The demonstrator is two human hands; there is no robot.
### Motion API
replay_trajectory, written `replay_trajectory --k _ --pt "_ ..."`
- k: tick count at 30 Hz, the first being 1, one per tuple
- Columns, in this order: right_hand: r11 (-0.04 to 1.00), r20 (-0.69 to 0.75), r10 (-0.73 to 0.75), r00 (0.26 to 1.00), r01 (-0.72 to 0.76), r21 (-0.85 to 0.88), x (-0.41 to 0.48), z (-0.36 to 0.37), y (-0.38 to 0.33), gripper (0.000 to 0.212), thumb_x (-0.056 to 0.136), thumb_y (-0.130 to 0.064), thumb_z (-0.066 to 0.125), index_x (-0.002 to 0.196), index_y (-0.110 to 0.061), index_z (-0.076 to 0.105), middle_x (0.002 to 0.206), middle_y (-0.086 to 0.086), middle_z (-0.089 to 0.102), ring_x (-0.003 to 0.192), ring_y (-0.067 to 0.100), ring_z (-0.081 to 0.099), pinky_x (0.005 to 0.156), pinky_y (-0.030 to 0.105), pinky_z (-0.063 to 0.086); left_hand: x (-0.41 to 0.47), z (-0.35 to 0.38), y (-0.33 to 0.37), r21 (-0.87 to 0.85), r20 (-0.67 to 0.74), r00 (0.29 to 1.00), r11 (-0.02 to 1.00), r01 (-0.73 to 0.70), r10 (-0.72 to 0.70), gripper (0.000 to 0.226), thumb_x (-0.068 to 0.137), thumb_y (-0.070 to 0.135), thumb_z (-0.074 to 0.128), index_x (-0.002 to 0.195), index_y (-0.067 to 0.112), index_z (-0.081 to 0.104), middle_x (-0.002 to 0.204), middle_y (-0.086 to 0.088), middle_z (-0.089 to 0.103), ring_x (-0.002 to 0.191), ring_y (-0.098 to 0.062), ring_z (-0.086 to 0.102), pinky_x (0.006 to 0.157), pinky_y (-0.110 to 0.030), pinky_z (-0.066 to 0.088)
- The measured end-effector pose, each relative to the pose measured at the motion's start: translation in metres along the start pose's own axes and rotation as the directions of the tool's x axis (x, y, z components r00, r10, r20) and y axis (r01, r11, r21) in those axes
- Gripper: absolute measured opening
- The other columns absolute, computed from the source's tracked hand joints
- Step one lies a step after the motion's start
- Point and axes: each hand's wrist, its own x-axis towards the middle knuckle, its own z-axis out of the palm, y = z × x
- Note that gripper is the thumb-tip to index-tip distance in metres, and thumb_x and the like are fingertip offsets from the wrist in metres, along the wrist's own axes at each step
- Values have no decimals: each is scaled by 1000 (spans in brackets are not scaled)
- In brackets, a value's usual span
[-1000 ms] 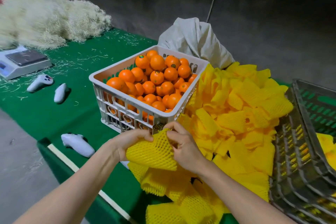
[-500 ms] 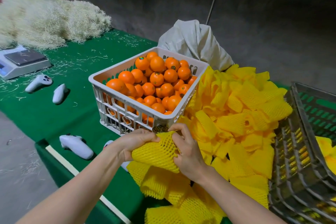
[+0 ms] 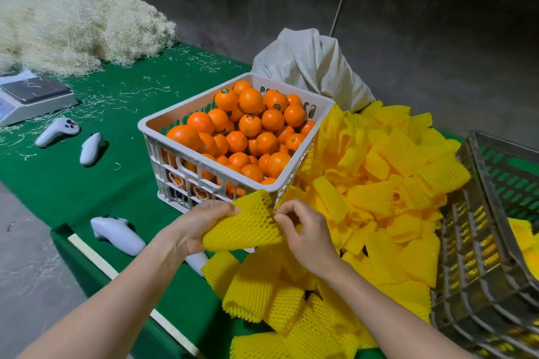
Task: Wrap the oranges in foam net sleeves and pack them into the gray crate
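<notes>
Setting: dim concrete room; green-covered table (image 3: 96, 183) runs from nine o'clock toward three.

Item, ten o'clock: heap of pale wood wool (image 3: 73, 26), with a scale (image 3: 32, 96) just below it. Loose strands litter the cloth.

Item, nine to seven o'clock: three white controllers (image 3: 58, 131), idle.

Item, centre: white crate (image 3: 204, 172) heaped with bare oranges (image 3: 250, 128).

Item, six o'clock: our left hand (image 3: 198, 227) pinches one edge of a foam net sleeve (image 3: 245, 227); our right hand (image 3: 306, 236) pinches the opposite edge. We hold it just in front of the white crate, no orange inside.

Item, four o'clock: pile of yellow sleeves (image 3: 379, 198).

Item, three o'clock: gray crate (image 3: 478, 256), tilted.

Risks, as we judge them: the mesh could tear if we pull the mouth too wide; the heaped fruit could roll off once disturbed; the tilted crate may let packed fruit slide.
</notes>
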Motion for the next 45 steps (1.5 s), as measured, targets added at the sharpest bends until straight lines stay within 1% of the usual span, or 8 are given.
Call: replay_trajectory --k 5,9,14,22,29,33,39,45 --pt "938 -61 323 944 -311 151 9 5 4 19 91 -10 59 78 -24 56 73 -7 58 65 9 55 60 29 47 2 -10 1 82 58 998 997 12 -17 9 70 12 64 61 13 61 74 -10 65 64 -21 64 69 -33 52" --pt "948 -59 314 948 -309 76 19 18 6 10 87 -12 64 79 -17 59 74 -11 56 68 1 53 61 21 45 3 -16 0 164 96 992 984 69 -85 13 70 2 68 82 -1 63 86 -13 68 76 -24 66 73 -31 55" --pt "958 -120 278 953 -285 -44 29 29 12 15 84 -14 68 76 -4 60 71 1 57 66 18 52 58 28 37 8 -22 -4 175 47 988 975 135 -145 43 83 -10 47 54 11 71 80 -3 72 73 -11 69 65 -21 55" --pt "950 -242 304 921 -312 7 31 38 9 43 77 -14 75 72 -29 35 68 -10 49 61 6 49 50 15 34 8 -16 5 146 92 991 986 78 -92 34 58 4 58 89 3 71 95 -19 69 83 -30 66 82 -39 51" --pt "954 -63 300 952 -297 45 28 17 9 16 84 -7 67 73 -11 57 59 -12 53 50 -3 53 50 10 37 9 -1 12 115 141 989 993 33 -49 40 61 4 61 100 4 70 101 -17 70 87 -29 68 78 -38 55" --pt "956 -253 261 931 -215 197 20 -13 -9 27 93 -23 56 71 -8 61 64 0 61 58 10 59 55 32 48 8 3 16 84 166 985 996 25 -38 24 70 5 63 90 9 76 101 -15 71 86 -27 70 72 -35 58" --pt "935 -62 18 998 -38 -353 9 -31 -38 42 81 -52 58 81 -10 66 76 -3 62 77 11 53 70 25 39 6 34 26 153 263 963 983 -101 59 34 79 7 69 109 -8 63 111 -25 64 97 -33 64 86 -42 52" --pt "969 -96 170 981 -184 -166 34 -56 -45 19 87 -35 61 86 -15 64 76 -8 63 68 6 56 62 25 45 -7 44 21 366 297 940 889 -276 169 36 85 24 57 121 17 57 120 8 67 115 -14 60 90 -24 49"
